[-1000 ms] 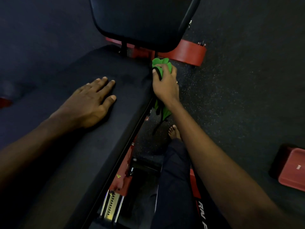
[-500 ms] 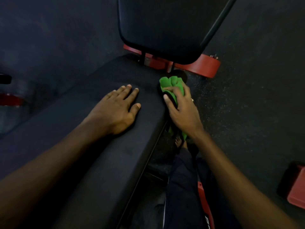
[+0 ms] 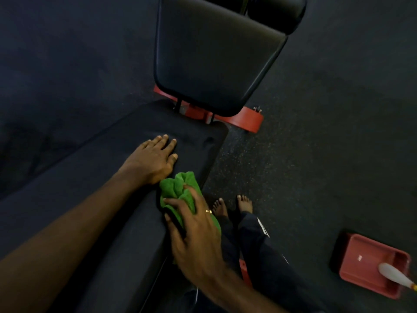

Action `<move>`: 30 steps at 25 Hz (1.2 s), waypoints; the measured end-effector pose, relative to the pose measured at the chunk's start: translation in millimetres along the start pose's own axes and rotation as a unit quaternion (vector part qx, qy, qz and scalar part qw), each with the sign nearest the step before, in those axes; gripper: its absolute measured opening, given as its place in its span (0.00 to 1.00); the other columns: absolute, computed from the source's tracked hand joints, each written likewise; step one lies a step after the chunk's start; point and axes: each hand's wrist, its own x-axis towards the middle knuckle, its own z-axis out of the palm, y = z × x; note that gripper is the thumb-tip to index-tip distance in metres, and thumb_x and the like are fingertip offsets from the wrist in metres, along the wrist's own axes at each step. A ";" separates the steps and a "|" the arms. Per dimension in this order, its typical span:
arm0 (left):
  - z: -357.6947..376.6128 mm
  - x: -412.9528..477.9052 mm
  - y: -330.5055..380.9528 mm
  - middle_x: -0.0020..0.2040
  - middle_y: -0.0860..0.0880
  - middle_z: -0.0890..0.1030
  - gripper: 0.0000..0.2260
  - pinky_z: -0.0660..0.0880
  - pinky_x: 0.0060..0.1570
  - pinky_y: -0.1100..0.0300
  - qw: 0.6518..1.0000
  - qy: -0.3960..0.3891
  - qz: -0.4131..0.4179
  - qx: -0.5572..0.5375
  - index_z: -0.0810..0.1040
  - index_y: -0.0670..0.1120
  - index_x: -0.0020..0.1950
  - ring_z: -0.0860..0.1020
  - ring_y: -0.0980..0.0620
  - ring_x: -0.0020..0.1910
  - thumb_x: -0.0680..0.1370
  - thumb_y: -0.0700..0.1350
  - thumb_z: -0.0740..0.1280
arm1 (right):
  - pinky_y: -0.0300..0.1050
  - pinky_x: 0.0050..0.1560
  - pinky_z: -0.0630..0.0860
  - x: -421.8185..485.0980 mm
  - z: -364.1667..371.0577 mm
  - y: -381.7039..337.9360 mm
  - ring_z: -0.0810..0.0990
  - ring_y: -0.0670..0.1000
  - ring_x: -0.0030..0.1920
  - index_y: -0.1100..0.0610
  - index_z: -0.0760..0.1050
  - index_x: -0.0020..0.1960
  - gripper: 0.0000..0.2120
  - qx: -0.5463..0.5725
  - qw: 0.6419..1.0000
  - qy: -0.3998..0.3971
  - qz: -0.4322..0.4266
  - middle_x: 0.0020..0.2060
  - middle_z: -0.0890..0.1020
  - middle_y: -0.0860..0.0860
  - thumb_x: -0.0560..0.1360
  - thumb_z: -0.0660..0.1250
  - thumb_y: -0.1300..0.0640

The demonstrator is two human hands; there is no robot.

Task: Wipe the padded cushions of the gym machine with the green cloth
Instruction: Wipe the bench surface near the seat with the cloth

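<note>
The right hand point(image 3: 196, 236) has drawn the green cloth point(image 3: 180, 193) back along the right edge of the long cushion point(image 3: 85, 168), from its far end toward the near side. Its grip is curled round the bunched cloth, holding it against that edge. The left hand point(image 3: 155, 159) remains flat on the cushion top, fingers straight. The edge stroke appears to be under way. The cloth is well apart from the upright cushion point(image 3: 214, 53).

dim, underexposed | soft blur | wide-angle bending at edges
</note>
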 end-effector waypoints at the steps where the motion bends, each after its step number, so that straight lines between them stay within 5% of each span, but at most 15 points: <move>1: -1.0 -0.8 0.1 0.83 0.44 0.51 0.27 0.47 0.79 0.51 1.000 0.000 -0.001 -0.008 0.51 0.48 0.83 0.50 0.47 0.82 0.85 0.56 0.49 | 0.34 0.76 0.55 3.4 -0.4 4.6 0.57 0.43 0.79 0.44 0.74 0.67 0.15 0.012 1.000 0.003 -0.008 0.77 0.63 0.46 0.82 0.60 0.46; 4: -5.8 -10.8 0.6 0.81 0.42 0.57 0.25 0.52 0.78 0.49 0.999 0.034 -0.003 -0.006 0.59 0.47 0.81 0.57 0.44 0.80 0.85 0.54 0.53 | 0.45 0.76 0.64 39.4 -4.2 33.6 0.64 0.50 0.77 0.48 0.75 0.66 0.12 0.049 0.997 0.047 0.023 0.75 0.64 0.52 0.83 0.62 0.52; 7: -7.3 -33.8 -2.0 0.81 0.41 0.57 0.26 0.53 0.78 0.47 0.999 0.018 -0.028 -0.009 0.57 0.46 0.82 0.56 0.42 0.80 0.85 0.54 0.52 | 0.56 0.69 0.72 61.2 -6.9 38.1 0.70 0.58 0.73 0.52 0.76 0.64 0.12 0.041 0.994 0.060 0.075 0.73 0.66 0.57 0.83 0.62 0.51; 12: -9.2 -62.7 -2.9 0.81 0.39 0.55 0.27 0.51 0.78 0.48 0.999 0.015 -0.021 -0.020 0.56 0.45 0.82 0.55 0.42 0.80 0.85 0.56 0.52 | 0.42 0.69 0.66 -26.7 -5.6 -22.0 0.66 0.53 0.75 0.47 0.72 0.69 0.15 -0.001 1.000 0.007 0.011 0.76 0.61 0.51 0.83 0.61 0.48; 17: -11.1 -65.4 4.6 0.81 0.40 0.56 0.27 0.52 0.79 0.49 0.999 0.018 -0.029 -0.028 0.56 0.44 0.82 0.55 0.43 0.80 0.85 0.55 0.52 | 0.52 0.73 0.69 -7.7 0.0 -4.0 0.69 0.58 0.73 0.48 0.72 0.69 0.15 0.015 1.000 0.018 0.002 0.75 0.62 0.54 0.84 0.60 0.49; 22: -17.7 -90.7 2.5 0.81 0.39 0.58 0.25 0.54 0.78 0.48 0.997 0.042 -0.048 -0.033 0.58 0.43 0.81 0.57 0.41 0.80 0.86 0.52 0.51 | 0.59 0.62 0.76 31.7 -11.3 -1.3 0.76 0.65 0.63 0.52 0.72 0.68 0.15 -0.039 0.996 0.045 0.072 0.74 0.64 0.58 0.83 0.60 0.48; 26: -3.4 -97.7 5.6 0.81 0.39 0.58 0.24 0.51 0.77 0.43 0.993 0.074 -0.083 -0.029 0.59 0.41 0.81 0.56 0.41 0.80 0.85 0.47 0.52 | 0.55 0.70 0.70 -17.6 -5.4 -21.6 0.67 0.59 0.73 0.48 0.71 0.69 0.16 -0.059 0.998 -0.015 -0.004 0.75 0.63 0.54 0.83 0.61 0.48; 30: -14.8 -96.8 6.8 0.82 0.40 0.55 0.26 0.44 0.76 0.38 0.974 0.097 -0.202 -0.033 0.54 0.42 0.81 0.50 0.37 0.80 0.84 0.49 0.51 | 0.57 0.73 0.68 99.5 -0.7 18.7 0.62 0.59 0.77 0.50 0.70 0.74 0.21 -0.200 0.977 -0.067 -0.042 0.77 0.65 0.56 0.82 0.60 0.46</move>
